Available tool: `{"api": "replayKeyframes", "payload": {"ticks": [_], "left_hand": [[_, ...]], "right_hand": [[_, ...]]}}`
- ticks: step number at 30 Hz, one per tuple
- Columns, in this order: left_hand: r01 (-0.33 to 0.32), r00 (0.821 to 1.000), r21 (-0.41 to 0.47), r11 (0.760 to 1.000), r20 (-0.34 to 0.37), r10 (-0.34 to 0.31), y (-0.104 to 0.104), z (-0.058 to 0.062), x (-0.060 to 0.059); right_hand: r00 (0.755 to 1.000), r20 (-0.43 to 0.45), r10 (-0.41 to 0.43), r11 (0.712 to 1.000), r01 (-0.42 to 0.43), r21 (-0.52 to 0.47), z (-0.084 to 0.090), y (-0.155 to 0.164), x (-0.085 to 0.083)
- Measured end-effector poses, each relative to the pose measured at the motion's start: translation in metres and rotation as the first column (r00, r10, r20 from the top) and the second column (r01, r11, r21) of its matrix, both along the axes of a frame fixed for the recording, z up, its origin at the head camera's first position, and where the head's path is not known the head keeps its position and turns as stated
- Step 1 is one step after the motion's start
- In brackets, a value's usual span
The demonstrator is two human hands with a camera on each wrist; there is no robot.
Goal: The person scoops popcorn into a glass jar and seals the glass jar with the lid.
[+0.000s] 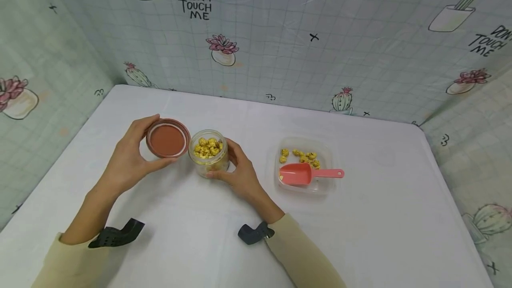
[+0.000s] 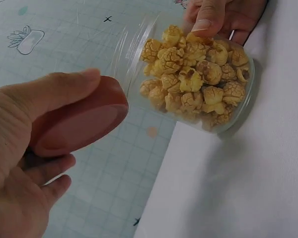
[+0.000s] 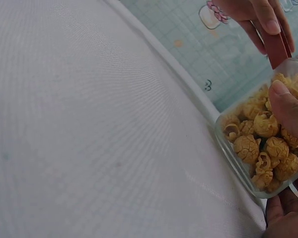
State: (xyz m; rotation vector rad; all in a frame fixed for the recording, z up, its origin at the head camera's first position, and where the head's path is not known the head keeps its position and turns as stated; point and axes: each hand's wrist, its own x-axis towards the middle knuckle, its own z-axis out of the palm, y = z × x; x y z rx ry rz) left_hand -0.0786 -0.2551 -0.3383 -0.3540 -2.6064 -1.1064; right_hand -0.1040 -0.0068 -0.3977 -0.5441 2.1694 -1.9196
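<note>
My left hand (image 1: 127, 160) grips a round reddish-brown lid (image 1: 167, 139) by its edge, the pale ring of its inner side facing the head camera. Right beside the lid stands a clear jar (image 1: 209, 163), its mouth uncovered. Caramel-coloured popcorn (image 2: 193, 74) fills much of the jar, as the left wrist view shows. Fingers and thumb of my right hand (image 1: 240, 172) hold the jar from its right side, low on the wall. In the right wrist view the lid (image 3: 277, 49) overlaps the jar's rim.
To the right, a clear plastic tub (image 1: 282, 143) holds several popcorn pieces (image 1: 306, 157). A pink scoop (image 1: 298, 174) lies across it, handle out over the right rim. The white table (image 1: 384, 208) meets a patterned cloth backdrop (image 1: 264, 57) at the back and sides.
</note>
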Motion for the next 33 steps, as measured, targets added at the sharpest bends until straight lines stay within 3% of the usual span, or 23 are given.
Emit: {"api": "replayKeyframes", "payload": {"ticks": [4,9,11,13,21,28,33], "left_hand": [[0.068,0.997,0.177,0.982,0.009,-0.071,0.002,-0.004,-0.006],[0.167,0.984,0.419,0.892,-0.016,-0.177,0.009,-0.006,-0.013],[0.194,0.978,0.469,0.862,-0.025,-0.206,0.013,-0.006,-0.015],[0.221,0.972,0.479,0.850,-0.039,-0.230,0.017,-0.006,-0.017],[0.304,0.953,0.357,0.883,-0.093,-0.290,0.026,-0.005,-0.022],[0.262,0.961,0.082,0.962,-0.112,-0.252,0.039,-0.004,-0.024],[0.283,0.952,-0.030,0.959,-0.111,-0.285,0.049,-0.002,-0.025]], "right_hand": [[1.000,0.012,0.000,1.000,0.000,0.007,-0.001,0.001,-0.001],[1.000,0.019,-0.003,1.000,0.003,0.011,0.000,0.001,-0.001],[1.000,0.017,0.000,1.000,0.000,0.005,0.000,0.001,-0.001],[1.000,0.015,0.004,1.000,-0.004,0.001,0.000,0.001,-0.001],[1.000,0.007,0.012,1.000,-0.012,-0.023,0.000,0.002,0.000],[1.000,-0.022,0.014,0.998,-0.015,-0.056,-0.001,0.003,0.000],[0.999,-0.035,0.020,0.998,-0.022,-0.053,0.000,0.004,-0.001]]}}
